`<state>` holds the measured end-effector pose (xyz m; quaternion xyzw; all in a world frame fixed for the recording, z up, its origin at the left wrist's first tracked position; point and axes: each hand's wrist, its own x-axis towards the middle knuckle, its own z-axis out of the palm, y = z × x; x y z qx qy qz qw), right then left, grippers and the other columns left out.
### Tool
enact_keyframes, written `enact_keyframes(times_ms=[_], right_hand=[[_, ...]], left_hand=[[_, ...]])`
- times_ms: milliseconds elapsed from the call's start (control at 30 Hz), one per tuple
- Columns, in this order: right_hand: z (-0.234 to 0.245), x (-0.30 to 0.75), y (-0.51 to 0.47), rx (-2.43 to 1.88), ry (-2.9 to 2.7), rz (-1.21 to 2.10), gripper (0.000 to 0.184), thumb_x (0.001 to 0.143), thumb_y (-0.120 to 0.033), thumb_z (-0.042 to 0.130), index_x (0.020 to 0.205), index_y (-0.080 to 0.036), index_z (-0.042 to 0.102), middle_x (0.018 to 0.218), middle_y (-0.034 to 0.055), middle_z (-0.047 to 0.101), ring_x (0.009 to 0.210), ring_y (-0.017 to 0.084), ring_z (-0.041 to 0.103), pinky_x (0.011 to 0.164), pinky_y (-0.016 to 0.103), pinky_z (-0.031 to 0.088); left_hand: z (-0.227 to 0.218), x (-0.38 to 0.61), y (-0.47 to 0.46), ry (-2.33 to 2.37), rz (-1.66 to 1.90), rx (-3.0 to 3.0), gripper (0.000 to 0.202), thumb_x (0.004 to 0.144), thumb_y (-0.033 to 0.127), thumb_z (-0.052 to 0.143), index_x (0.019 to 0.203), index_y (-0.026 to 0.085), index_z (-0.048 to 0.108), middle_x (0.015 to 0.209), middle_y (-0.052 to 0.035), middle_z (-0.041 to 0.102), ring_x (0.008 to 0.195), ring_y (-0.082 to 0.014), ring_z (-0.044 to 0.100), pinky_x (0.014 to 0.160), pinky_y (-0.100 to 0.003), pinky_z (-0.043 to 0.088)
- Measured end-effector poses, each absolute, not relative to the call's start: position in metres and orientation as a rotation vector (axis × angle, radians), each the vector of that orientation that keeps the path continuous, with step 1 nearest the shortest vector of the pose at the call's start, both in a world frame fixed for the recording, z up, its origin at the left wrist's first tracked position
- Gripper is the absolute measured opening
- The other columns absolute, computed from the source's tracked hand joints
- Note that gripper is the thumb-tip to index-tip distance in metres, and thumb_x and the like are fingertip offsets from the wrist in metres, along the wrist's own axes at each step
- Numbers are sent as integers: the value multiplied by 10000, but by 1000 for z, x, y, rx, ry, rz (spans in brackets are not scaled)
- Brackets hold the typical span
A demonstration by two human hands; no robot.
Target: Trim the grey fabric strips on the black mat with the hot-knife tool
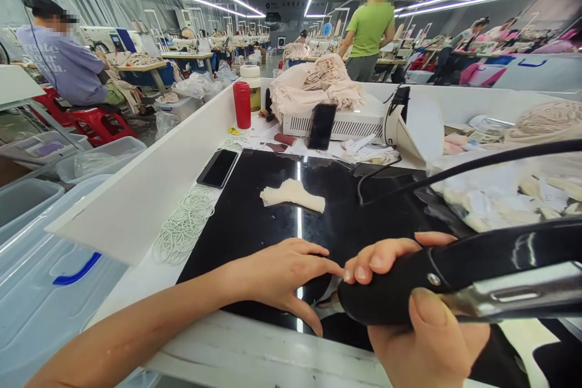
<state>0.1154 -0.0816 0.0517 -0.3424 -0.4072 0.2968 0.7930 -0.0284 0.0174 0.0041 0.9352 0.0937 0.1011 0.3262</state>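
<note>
One heap of pale cord (184, 227) lies on the white border along the left edge of the black tabletop (254, 224), with a dark-screened device (218, 168) above it and a red bottle (242, 106) standing just past the far-left corner. Extended from the near-left corner, the worker's left hand (291, 276) is spread palm down over the near edge, thumb well apart from the fingers, gripping nothing that can be seen; its index fingertip points at the fingertips opposite, though whether they touch is hard to tell. Beyond it, toward the middle of the far half of the tabletop, a cream cloth piece (293, 195) lies apart from both hands. A black phone (322, 126) leans upright behind the far edge. Over the near edge, toward the near-right corner, the right hand (431, 345) is closed around a black-handled tool (491, 254), fingers curled across its far side, thumb pressed to the near side beside a bright metal lever (527, 291); the tool hides the palm. At the right edge, behind a black cable (495, 162), sits a clear plastic bag (482, 194) of cream pieces
</note>
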Motion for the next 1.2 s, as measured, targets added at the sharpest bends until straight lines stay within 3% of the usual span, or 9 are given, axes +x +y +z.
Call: enact_keyframes(times_ms=[200,433,633,800,867,967,1200], right_hand=[[56,117,-79,-739,-869,659,351,823,-355,821,1090,-262,612,718,-23,636,583,167,591,514,321,584],[66,146,-76,-832,-769,519,397,707,-354,850,1028,-265,635,710,-28,636,572,181,579,490,330,558],[66,163,-75,-900,-711,448,421,659,-332,850,1019,-268,640,702,-35,636,570,182,570,483,324,551],[62,160,-74,-875,-738,442,416,696,-346,851,1040,-261,632,720,-30,649,574,182,586,497,333,564],[60,157,-73,-858,-744,453,413,718,-333,847,1058,-264,622,733,-32,654,578,177,590,514,333,567],[57,153,-71,-829,-773,461,389,763,-312,828,1083,-263,613,745,-33,650,590,173,598,537,333,563],[48,148,-67,-811,-819,448,372,831,-331,815,1133,-264,607,790,-33,659,620,168,617,583,340,559]], left_hand=[[4,-29,17,207,310,2455,748,767,446,901,1391,235,547,1420,-102,628,1460,-320,441,1223,-467,317],[6,-39,24,167,350,2532,217,882,343,812,1038,245,698,1550,-71,516,1499,-315,381,1219,-486,335],[12,-48,39,249,346,2684,65,957,289,728,930,230,734,1519,-62,546,1478,-325,406,1192,-483,382],[15,-50,44,576,591,2905,199,1008,90,556,1062,199,714,1533,-102,516,1453,-318,416,1195,-529,359],[14,-47,38,662,670,2868,236,1020,85,518,1131,198,693,1489,-107,551,1402,-294,468,1167,-510,396],[12,-38,21,645,636,2690,181,999,205,638,1176,208,675,1369,-92,627,1278,-264,560,1110,-469,459],[0,-23,-10,565,404,2503,665,786,459,890,1341,220,612,1415,-115,575,1326,-316,508,1178,-527,381]])
